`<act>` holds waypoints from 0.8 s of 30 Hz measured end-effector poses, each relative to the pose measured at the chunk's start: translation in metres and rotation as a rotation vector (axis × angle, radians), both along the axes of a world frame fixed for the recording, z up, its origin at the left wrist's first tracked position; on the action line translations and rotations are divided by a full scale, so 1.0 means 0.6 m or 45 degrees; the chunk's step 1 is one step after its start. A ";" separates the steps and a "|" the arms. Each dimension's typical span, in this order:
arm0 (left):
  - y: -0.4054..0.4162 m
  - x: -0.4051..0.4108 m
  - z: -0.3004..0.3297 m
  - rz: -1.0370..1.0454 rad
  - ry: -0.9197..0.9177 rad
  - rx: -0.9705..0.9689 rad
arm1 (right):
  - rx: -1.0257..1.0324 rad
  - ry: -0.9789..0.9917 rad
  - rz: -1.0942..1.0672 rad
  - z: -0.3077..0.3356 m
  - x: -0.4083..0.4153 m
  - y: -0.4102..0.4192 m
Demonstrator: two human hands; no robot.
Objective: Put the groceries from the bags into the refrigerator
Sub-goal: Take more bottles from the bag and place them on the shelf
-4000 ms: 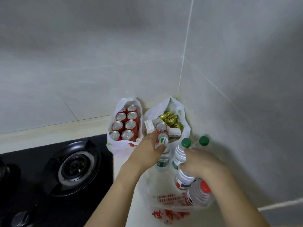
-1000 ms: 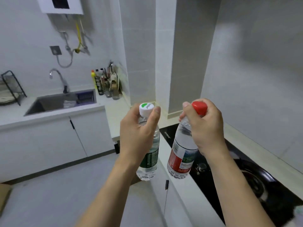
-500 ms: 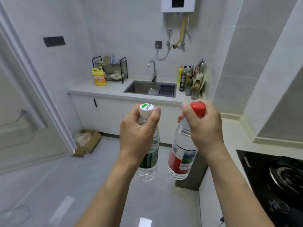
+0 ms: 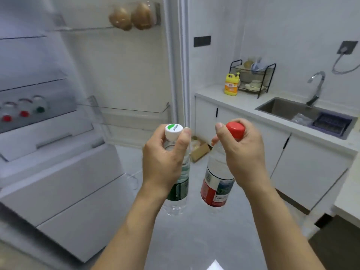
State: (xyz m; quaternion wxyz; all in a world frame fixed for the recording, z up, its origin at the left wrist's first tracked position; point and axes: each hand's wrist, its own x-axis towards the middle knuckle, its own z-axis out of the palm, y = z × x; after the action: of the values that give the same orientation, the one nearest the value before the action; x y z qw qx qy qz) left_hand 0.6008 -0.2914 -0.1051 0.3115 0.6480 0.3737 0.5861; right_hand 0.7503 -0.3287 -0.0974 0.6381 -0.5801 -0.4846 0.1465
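My left hand (image 4: 162,160) grips the neck of a water bottle with a white-and-green cap and green label (image 4: 178,190). My right hand (image 4: 241,152) holds a red-capped water bottle with a red label (image 4: 216,189) the same way. Both bottles hang upright in front of me over the floor. The refrigerator (image 4: 48,172) stands open at the left, its glass shelves lit. Three bottles (image 4: 23,109) lie on a lower shelf, caps facing out. The open door (image 4: 124,75) carries a bag of brown round items (image 4: 134,15) in its top rack.
A white counter (image 4: 253,106) runs along the right with a sink (image 4: 303,115), a faucet (image 4: 316,86), a yellow detergent jug (image 4: 231,84) and a black dish rack (image 4: 253,76). A cardboard box (image 4: 199,151) sits on the floor behind my hands. White freezer drawers (image 4: 64,191) jut out low left.
The view has swung left from the stove and bags, past the sink counter, to the open refrigerator. Both hands took a bottle from the bags and keep holding them upright.
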 end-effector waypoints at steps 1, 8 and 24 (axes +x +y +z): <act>0.004 -0.023 0.001 0.057 -0.004 0.003 | 0.007 0.009 0.058 0.002 -0.022 0.014; 0.023 -0.199 0.010 0.417 -0.022 0.048 | 0.009 0.001 0.384 0.021 -0.192 0.100; 0.110 -0.480 -0.002 0.736 -0.039 0.081 | 0.049 0.031 0.745 0.031 -0.484 0.246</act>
State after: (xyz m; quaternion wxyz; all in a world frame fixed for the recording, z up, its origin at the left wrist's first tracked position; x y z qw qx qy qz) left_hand 0.3130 -0.2255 -0.1063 0.1168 0.5152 0.5196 0.6715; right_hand 0.4598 -0.1811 -0.0787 0.5854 -0.4017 -0.6263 0.3219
